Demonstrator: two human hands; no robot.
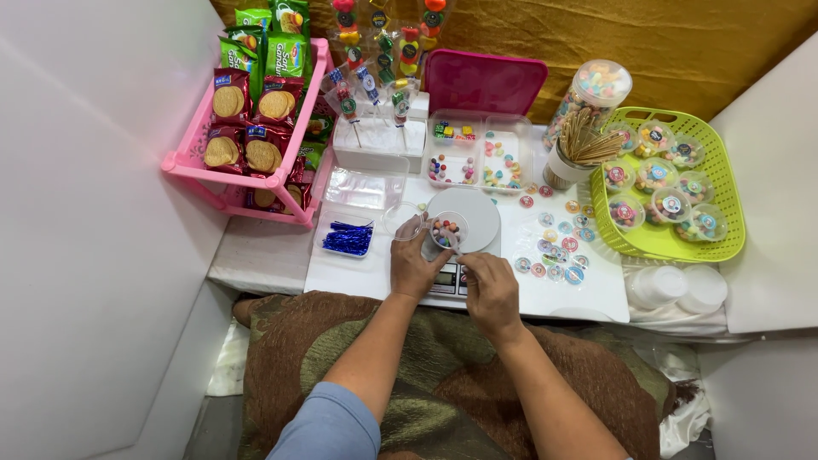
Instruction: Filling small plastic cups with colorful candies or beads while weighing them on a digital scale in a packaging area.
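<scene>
White table (588, 298), frame centre: small clear round cup of coloured candies (447, 230) on grey scale pan (477, 213). Left hand (415, 266) grips cup's left rim; right hand (490, 290), just below-right, pinches something small, cannot tell what.

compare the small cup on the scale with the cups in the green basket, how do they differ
The small cup sits on the scale between the left hand and right hand; the cups in the green basket lie apart from both hands. The scale cup is open on top; the basket cups carry round coloured stickers. Both are clear and hold coloured sweets.
</scene>
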